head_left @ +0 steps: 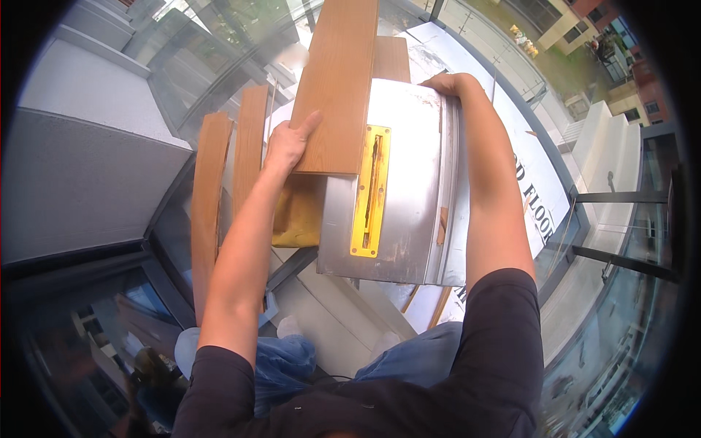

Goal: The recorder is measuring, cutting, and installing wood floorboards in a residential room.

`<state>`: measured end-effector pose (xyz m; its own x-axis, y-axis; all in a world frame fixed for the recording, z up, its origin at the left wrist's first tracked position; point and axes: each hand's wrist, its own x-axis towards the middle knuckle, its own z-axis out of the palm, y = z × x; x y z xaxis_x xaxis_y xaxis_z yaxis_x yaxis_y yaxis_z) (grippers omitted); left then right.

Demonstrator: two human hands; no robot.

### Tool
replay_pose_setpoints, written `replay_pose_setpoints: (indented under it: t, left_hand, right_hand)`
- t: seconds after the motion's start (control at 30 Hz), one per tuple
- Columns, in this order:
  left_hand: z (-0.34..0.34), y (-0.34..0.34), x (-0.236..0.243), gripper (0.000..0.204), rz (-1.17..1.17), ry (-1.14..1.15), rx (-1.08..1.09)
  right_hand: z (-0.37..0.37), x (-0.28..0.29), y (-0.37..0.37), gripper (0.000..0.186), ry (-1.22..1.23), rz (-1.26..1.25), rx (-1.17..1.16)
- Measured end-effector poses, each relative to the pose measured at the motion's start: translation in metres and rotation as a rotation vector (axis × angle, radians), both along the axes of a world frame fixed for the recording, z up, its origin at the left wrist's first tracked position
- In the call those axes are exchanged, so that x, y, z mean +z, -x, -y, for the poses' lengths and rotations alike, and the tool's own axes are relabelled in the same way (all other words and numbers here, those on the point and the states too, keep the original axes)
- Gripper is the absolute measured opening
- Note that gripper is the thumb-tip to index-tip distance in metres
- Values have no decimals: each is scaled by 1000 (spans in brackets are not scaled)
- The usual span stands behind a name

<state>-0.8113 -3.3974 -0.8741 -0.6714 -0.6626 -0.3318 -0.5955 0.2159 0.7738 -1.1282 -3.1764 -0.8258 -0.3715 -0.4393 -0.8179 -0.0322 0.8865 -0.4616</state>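
My left hand [290, 142] grips the left edge of a long wood-look plank [332, 80] near its near end, thumb on top. The plank lies over the left part of a silver saw table [409, 168], which has a yellow insert plate [370, 190] with a long slot. My right hand [445, 84] is at the table's far right corner, fingers curled over the edge, their tips partly hidden. A yellow part [296, 212] shows below the plank's near end.
More planks [212, 175] stand at the left, and a shorter piece [391, 55] lies behind the table. A white printed board [537, 197] is under the saw. A pale wall [80, 182] is at left; glass panels and dark rails [613, 197] surround the area. My feet are below.
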Motion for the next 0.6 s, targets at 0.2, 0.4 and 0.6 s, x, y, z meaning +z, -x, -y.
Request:
replay_pose_setpoints:
  t: [0.2,0.4,0.6]
  left_hand:
    - [8,21,15,90,8,53,-5]
    - [7,41,18,85,3,73,-18]
    - [10,43,13,84,-60,119,-18]
  right_hand:
    - [-3,-5,3,53,-22,-123,-26]
    - [-63,-28,-63,59,409,-1318,-210]
    - [-151,-31,-186,68,149,-1003,-494]
